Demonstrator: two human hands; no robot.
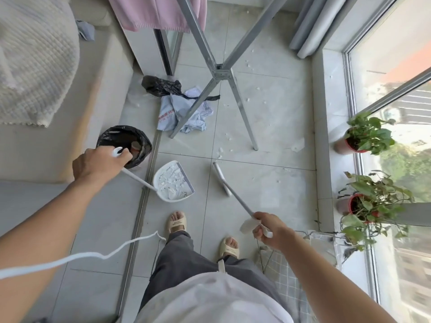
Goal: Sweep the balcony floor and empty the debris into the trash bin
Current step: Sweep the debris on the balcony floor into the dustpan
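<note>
The left hand (98, 167) is closing around the dustpan handle (137, 177), keeping the loaded dustpan (173, 181) flat on the floor just beside the lined trash bin (124, 144), evidently for tipping; the right hand (270, 227) is gripping the broom handle (238, 200), fingers curled, holding the broom head (221, 178) clear of the pan; white scraps (225, 136) are lying farther out around the drying rack (219, 73), so sweeping is judged incomplete

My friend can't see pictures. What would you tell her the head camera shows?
A person stands on a tiled balcony, left hand holding a dustpan full of white scraps beside a black-lined trash bin, right hand holding a broom. White bits still dot the floor.
</note>
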